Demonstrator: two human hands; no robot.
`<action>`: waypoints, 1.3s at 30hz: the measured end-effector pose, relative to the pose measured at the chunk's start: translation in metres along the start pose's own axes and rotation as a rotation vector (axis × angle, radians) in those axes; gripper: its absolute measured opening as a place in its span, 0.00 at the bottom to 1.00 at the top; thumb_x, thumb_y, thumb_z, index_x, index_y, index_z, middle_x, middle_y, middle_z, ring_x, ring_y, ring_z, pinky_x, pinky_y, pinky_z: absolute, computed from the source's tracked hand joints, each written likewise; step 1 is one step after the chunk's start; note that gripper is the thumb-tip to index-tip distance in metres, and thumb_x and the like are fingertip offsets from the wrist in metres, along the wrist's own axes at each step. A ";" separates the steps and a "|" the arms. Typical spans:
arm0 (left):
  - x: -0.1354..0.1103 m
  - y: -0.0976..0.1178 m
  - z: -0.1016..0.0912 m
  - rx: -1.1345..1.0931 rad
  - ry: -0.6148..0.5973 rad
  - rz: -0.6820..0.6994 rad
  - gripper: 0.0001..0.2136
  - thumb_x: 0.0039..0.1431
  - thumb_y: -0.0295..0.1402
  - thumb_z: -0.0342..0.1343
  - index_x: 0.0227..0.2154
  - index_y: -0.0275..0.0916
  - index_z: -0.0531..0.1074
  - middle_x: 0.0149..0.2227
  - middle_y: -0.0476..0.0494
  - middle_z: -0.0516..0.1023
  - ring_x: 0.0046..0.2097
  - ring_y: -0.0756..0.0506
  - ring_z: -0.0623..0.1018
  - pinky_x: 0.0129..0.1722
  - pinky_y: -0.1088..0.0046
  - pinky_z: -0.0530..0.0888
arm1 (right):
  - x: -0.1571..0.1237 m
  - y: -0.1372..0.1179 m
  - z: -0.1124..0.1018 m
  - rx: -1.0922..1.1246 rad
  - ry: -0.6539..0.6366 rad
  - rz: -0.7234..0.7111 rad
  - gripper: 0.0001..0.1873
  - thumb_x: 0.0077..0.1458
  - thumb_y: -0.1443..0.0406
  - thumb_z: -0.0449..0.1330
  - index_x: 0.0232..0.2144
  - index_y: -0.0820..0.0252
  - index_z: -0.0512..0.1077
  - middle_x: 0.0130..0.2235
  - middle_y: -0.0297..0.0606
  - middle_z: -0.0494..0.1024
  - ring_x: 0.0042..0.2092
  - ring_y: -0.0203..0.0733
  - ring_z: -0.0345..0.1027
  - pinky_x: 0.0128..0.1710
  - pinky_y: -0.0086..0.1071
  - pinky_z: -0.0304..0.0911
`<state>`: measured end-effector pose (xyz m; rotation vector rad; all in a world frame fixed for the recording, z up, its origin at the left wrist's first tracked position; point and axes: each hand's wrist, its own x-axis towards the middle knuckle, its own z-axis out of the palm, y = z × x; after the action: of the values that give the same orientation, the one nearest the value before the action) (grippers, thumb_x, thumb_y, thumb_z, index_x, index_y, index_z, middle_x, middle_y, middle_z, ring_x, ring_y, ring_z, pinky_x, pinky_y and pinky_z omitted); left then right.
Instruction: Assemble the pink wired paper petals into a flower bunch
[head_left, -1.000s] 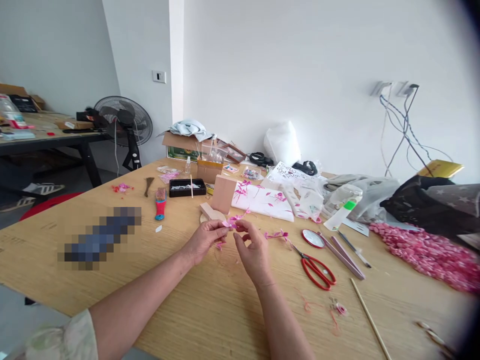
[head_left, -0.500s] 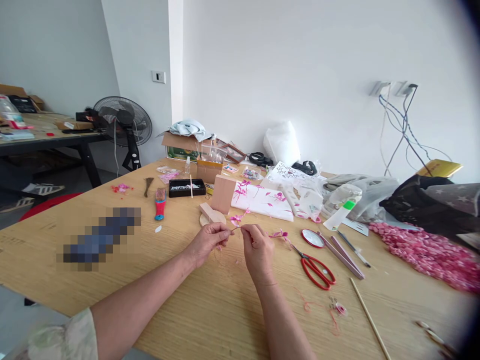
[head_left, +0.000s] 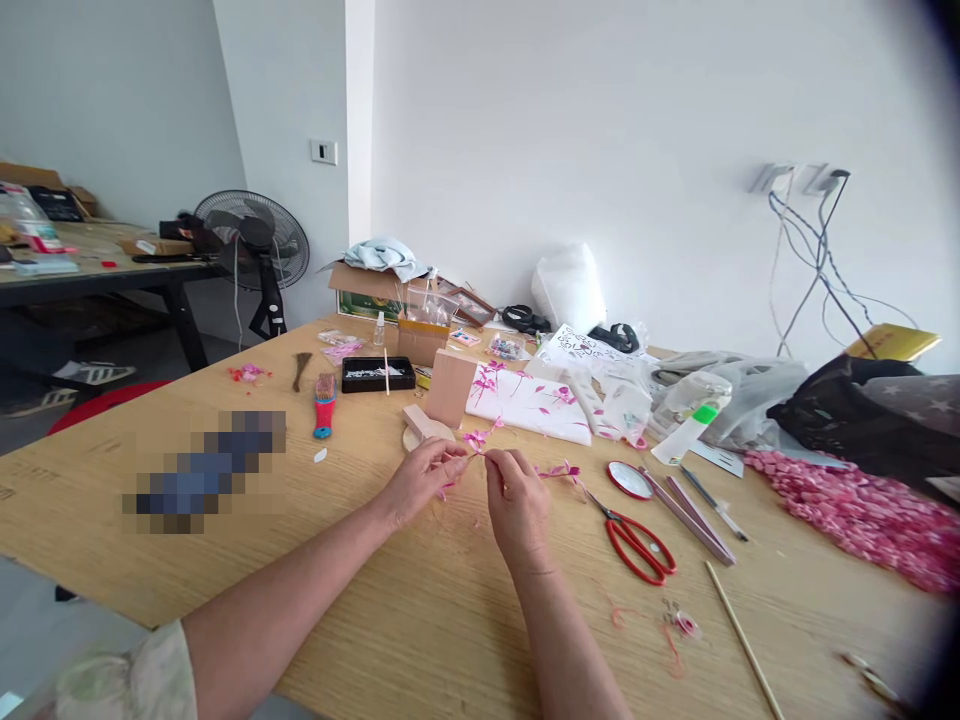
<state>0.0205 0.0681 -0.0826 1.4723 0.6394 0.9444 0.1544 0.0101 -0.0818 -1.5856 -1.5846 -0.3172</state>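
Note:
Over the middle of the wooden table, my left hand (head_left: pixel 426 484) and my right hand (head_left: pixel 519 508) meet, fingertips pinched a little apart. Between them runs a thin stem of an artificial flower sprig (head_left: pixel 475 439) with pink petals. More pink petals poke out right of my right hand and below my left fingers. Whether thread or wire is also in the fingers is too small to tell. Right of my right hand lie red-handled scissors (head_left: pixel 639 546), blades toward the sprig. Beyond the hands stands a wooden block (head_left: pixel 451 388) on a round wooden base.
At right lie a round mirror (head_left: pixel 630 480), pink tweezers-like strips (head_left: pixel 699 520), a wooden stick (head_left: pixel 741 636) and a pink petal heap (head_left: pixel 862 510). At left are a red-blue brush (head_left: pixel 324 408) and black tray (head_left: pixel 378 386). Behind stand a white flowered sheet (head_left: pixel 532 408) and boxes.
The view has shifted slightly, so everything sits a little further right. My left fingers have loosened and straightened somewhat at the stem. My right hand keeps its pinch.

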 end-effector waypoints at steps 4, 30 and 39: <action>0.000 -0.002 0.003 -0.048 -0.018 -0.013 0.13 0.48 0.40 0.55 0.33 0.37 0.72 0.33 0.45 0.72 0.36 0.47 0.70 0.32 0.75 0.67 | -0.002 -0.004 0.005 0.010 -0.042 -0.042 0.11 0.55 0.69 0.48 0.30 0.57 0.70 0.31 0.37 0.72 0.33 0.36 0.65 0.31 0.27 0.57; 0.003 -0.002 0.001 0.329 0.181 0.262 0.08 0.50 0.33 0.53 0.22 0.37 0.74 0.25 0.47 0.71 0.30 0.48 0.69 0.32 0.75 0.65 | 0.001 0.001 0.002 0.055 0.110 0.097 0.09 0.54 0.66 0.48 0.24 0.59 0.65 0.25 0.35 0.69 0.29 0.37 0.62 0.29 0.29 0.55; 0.007 -0.001 -0.010 0.410 0.272 0.303 0.07 0.51 0.30 0.51 0.26 0.37 0.73 0.30 0.43 0.74 0.35 0.46 0.72 0.37 0.72 0.66 | 0.006 0.007 -0.004 0.237 0.125 0.226 0.10 0.50 0.63 0.51 0.36 0.60 0.63 0.34 0.39 0.70 0.32 0.38 0.64 0.30 0.31 0.60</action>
<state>0.0155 0.0791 -0.0830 1.8562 0.8604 1.3197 0.1631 0.0125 -0.0776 -1.5114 -1.2830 -0.0989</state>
